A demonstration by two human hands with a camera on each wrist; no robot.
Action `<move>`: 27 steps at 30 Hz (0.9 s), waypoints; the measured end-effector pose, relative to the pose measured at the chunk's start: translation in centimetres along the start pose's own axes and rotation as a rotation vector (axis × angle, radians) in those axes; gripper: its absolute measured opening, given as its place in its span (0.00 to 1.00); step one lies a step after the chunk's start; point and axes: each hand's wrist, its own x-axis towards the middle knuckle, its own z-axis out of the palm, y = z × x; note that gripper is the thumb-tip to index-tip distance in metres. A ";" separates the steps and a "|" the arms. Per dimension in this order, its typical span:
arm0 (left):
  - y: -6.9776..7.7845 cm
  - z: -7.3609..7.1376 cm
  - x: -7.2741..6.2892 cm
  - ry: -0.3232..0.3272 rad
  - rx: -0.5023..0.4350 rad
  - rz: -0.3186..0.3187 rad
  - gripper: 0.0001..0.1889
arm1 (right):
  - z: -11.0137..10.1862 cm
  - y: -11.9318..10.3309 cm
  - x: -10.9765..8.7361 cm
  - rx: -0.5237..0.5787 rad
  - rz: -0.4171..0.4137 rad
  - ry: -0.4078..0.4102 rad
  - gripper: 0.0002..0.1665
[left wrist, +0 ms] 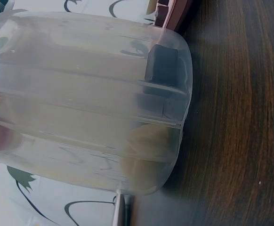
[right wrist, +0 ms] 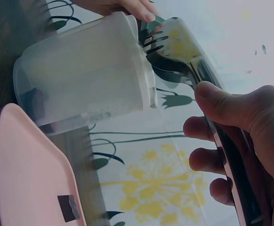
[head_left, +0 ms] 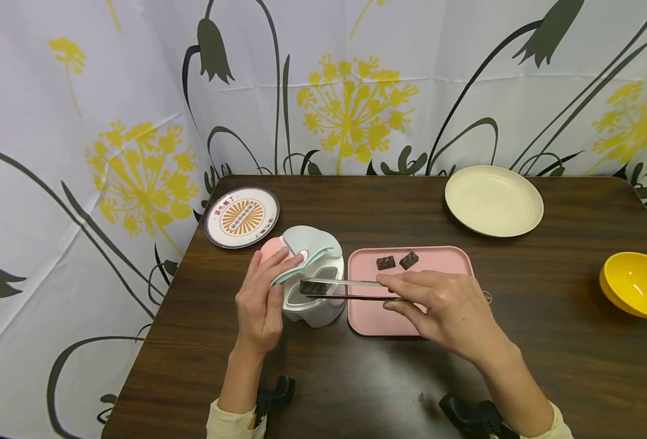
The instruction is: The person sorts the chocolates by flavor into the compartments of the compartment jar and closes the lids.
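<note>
My right hand [head_left: 446, 305] grips metal tongs [right wrist: 217, 117] with a fork end and a spoon end. Between their tips, over an uncovered compartment of the container [head_left: 318, 314], shows a dark chocolate-like block [head_left: 313, 288]. With my left hand [head_left: 260, 308], I hold up the container's pale green lid flap [head_left: 307, 266], fingers on its far side and thumb nearer me. Through the cloudy wall in the left wrist view, dark blocks [left wrist: 161, 66] and something tan [left wrist: 146, 146] show low inside. Two similar dark blocks [head_left: 386, 263] lie on the pink tray [head_left: 367, 320].
The tray lies close to the container's right side. A patterned plate [head_left: 242, 217] is at the back left, a cream plate [head_left: 493, 201] at the back right. Near the right edge stands a yellow bowl [head_left: 638, 286]. A printed curtain [head_left: 411, 61] hangs behind the table [head_left: 323, 378].
</note>
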 end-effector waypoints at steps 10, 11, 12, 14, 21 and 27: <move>0.1 -0.1 -0.1 -0.014 0.009 -0.014 0.20 | -0.3 -0.1 0.1 -0.025 0.040 -0.050 0.22; 0.1 0.0 -0.1 -0.014 0.008 -0.014 0.20 | -0.4 -0.1 0.1 -0.026 0.045 -0.055 0.22; 0.1 0.0 0.0 -0.014 0.008 -0.014 0.20 | -0.4 -0.1 0.1 -0.027 0.049 -0.061 0.23; 0.1 0.0 -0.1 -0.015 0.006 -0.013 0.20 | -0.5 -0.1 0.1 -0.029 0.057 -0.068 0.23; 0.1 0.0 -0.1 -0.011 0.004 -0.013 0.20 | -0.6 0.0 0.0 -0.041 0.076 -0.072 0.25; 0.1 0.0 0.0 -0.007 0.001 -0.009 0.20 | -0.8 0.2 -0.1 -0.054 0.078 -0.066 0.26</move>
